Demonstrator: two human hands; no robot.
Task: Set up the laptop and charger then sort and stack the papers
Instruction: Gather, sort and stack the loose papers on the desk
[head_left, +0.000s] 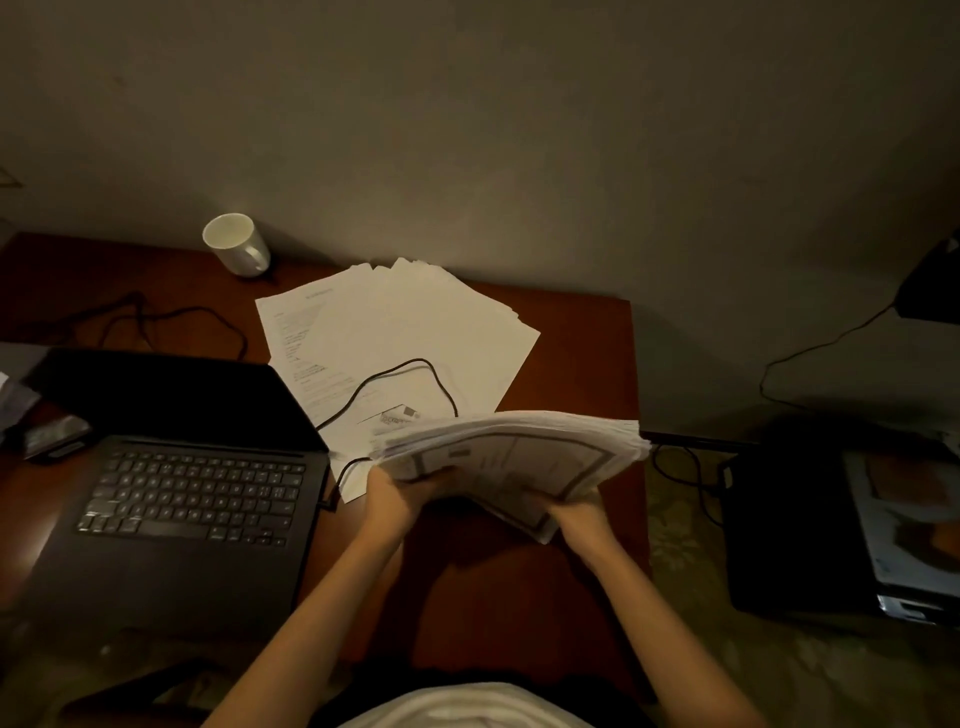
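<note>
Hands first: your left hand (395, 491) and right hand (579, 512) both grip the thick white paper bundle (514, 457), held up off the brown wooden desk (571, 353). Loose white sheets (400, 332) lie straight ahead, near the desk's back edge, closer to your left hand.

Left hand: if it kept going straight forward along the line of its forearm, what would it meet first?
Probably the black cable lying across the fanned sheets beyond the left hand, which grips the held paper stack. Depth is unclear.

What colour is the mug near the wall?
The mug is white, seen in the head view.
</note>
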